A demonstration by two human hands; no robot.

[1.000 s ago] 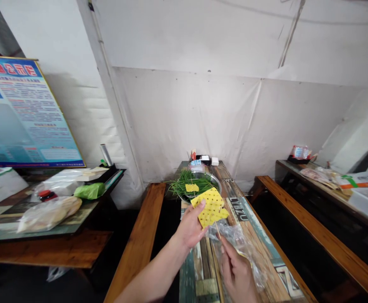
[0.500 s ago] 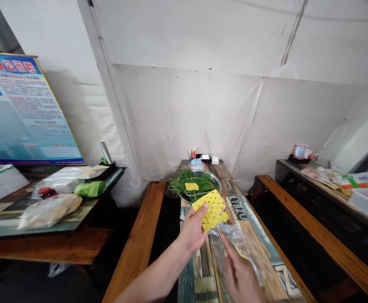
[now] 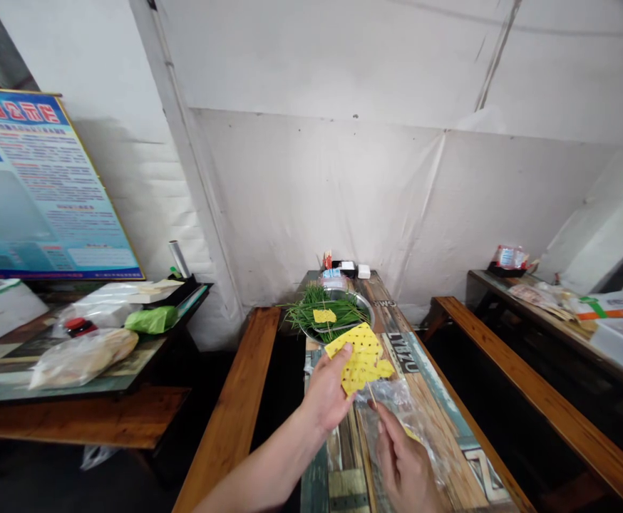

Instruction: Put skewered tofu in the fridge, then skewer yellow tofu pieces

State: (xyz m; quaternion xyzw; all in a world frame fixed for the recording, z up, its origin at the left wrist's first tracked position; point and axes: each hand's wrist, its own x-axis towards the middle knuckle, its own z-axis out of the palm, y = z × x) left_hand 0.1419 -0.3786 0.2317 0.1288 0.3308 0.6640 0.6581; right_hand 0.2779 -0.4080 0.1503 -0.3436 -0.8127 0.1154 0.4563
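Counting two hands: one left hand (image 3: pixel 328 395), fingers pinching one yellow sheet (image 3: pixel 362 349), thumb on top; one right hand (image 3: pixel 405 456), fingers pinching one thin stick (image 3: pixel 372 395). Sheet: held above the tabletop (image 3: pixel 418 367), just this side of the bowl, dotted, ragged along its right edge. Stick: tip meets the sheet's lower edge; whether it pierces the sheet cannot be told. Bowl (image 3: pixel 368 306): one, metal, its near rim partly covered by the sheet. Greens (image 3: pixel 306 308): one heap, too tangled to count, hanging over the bowl's left side. Yellow piece (image 3: pixel 324 315): one, smaller, lying over the greens. Clear bag (image 3: pixel 394 392): crumpled, partly hidden by the right hand. Tabletop: one beneath the work, patchwork wood, lettered; two more, at left (image 3: pixel 6 394) and right. On the left one, one jar (image 3: pixel 80 326) and one green bag (image 3: pixel 152 320), among others. Benches: three, brown wood, one (image 3: pixel 242 399) left of the middle tabletop. Poster (image 3: pixel 33 192): one, blue, cut off at the left. Wall (image 3: pixel 316 185): whitish sheeting, creased.
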